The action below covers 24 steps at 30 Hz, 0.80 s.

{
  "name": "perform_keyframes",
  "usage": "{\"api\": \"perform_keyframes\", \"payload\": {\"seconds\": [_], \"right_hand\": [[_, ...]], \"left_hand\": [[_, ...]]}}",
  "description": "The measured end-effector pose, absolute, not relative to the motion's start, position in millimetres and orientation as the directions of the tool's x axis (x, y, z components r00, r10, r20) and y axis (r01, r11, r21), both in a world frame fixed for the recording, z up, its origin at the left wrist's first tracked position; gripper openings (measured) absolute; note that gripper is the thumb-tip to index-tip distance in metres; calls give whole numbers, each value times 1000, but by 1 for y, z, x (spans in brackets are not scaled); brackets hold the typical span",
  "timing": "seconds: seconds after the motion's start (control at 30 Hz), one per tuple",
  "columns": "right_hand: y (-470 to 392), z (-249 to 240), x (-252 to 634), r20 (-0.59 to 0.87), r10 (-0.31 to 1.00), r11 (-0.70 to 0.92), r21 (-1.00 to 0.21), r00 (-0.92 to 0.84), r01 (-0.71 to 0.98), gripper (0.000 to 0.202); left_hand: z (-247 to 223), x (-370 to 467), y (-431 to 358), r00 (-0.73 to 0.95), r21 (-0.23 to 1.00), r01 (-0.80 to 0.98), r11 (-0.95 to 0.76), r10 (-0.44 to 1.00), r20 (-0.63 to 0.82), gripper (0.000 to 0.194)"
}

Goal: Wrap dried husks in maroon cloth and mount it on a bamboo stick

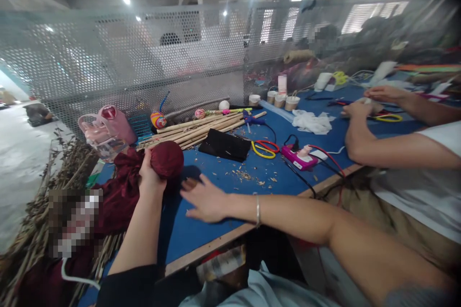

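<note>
My left hand (151, 176) is closed around a ball wrapped in dark red cloth (167, 160), lifted at the left part of the blue table. Loose dark red fabric (120, 192) trails from the wrapped ball down to the left. My right hand (207, 199), with a bracelet at its wrist, hovers low over the table just right of the ball. Its fingers are spread and slightly smeared by motion. A small brownish patch shows by its fingertips, too blurred to name. Wood chips (252, 177) lie scattered beyond that hand.
Wooden sticks (201, 132), a black cloth (225, 145), a blue glue gun (252, 119) and a magenta power strip (299, 157) lie on the table. Pink bottles (108, 127) stand at left. A perforated screen (144, 57) runs behind. At right, a co-worker's hands (363, 105) are busy.
</note>
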State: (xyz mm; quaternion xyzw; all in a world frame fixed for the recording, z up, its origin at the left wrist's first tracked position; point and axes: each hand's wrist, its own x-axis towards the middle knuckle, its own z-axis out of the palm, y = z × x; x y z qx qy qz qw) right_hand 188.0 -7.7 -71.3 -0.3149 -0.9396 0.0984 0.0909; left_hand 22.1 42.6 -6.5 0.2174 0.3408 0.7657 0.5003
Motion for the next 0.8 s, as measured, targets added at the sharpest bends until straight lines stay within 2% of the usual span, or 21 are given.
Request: {"api": "perform_keyframes", "payload": {"seconds": [0.03, 0.1, 0.2, 0.3, 0.37, 0.43, 0.47, 0.53, 0.57, 0.6, 0.7, 0.8], "right_hand": [[-10, -75, 175, 103, 560, 814, -251, -822, 524, 71], [2, -81, 157, 82, 562, 809, -263, -823, 526, 76], [50, -80, 155, 87, 709, 693, -275, -700, 667, 77], [82, -69, 165, 78, 862, 499, -298, -500, 814, 71], [70, -61, 174, 101, 889, 455, -285, -446, 844, 68], [34, -56, 189, 150, 797, 602, -273, -585, 750, 66], [12, -55, 201, 145, 688, 716, -294, -711, 633, 67], [-23, -56, 232, 59, 475, 819, -396, -878, 416, 66], [-33, -57, 251, 21, 432, 820, -425, -902, 382, 64], [-36, -58, 270, -7, 446, 807, -429, -895, 406, 62], [-15, -61, 315, -53, 650, 691, -375, -758, 618, 57], [14, -58, 324, 39, 730, 640, -389, -683, 662, 51]], "left_hand": [[-6, 22, 42, -415, 734, -615, -289, 910, 10, 30], [-7, 21, 40, -426, 731, -610, -306, 904, 22, 29], [-10, 22, 38, -432, 748, -597, -289, 902, 5, 27], [-13, 24, 37, -430, 767, -586, -260, 902, -23, 26], [-15, 25, 37, -417, 778, -588, -220, 907, -58, 26], [-16, 27, 36, -395, 794, -580, -182, 915, -79, 25], [-17, 27, 35, -382, 803, -571, -169, 921, -78, 25], [-18, 29, 35, -361, 813, -561, -153, 930, -74, 23], [-19, 30, 34, -341, 816, -560, -141, 937, -72, 22], [-21, 32, 34, -313, 819, -559, -127, 947, -67, 22], [-29, 36, 34, -192, 847, -527, -66, 980, -43, 26], [-42, 40, 33, -90, 921, -390, -5, 995, -33, 30]]}}
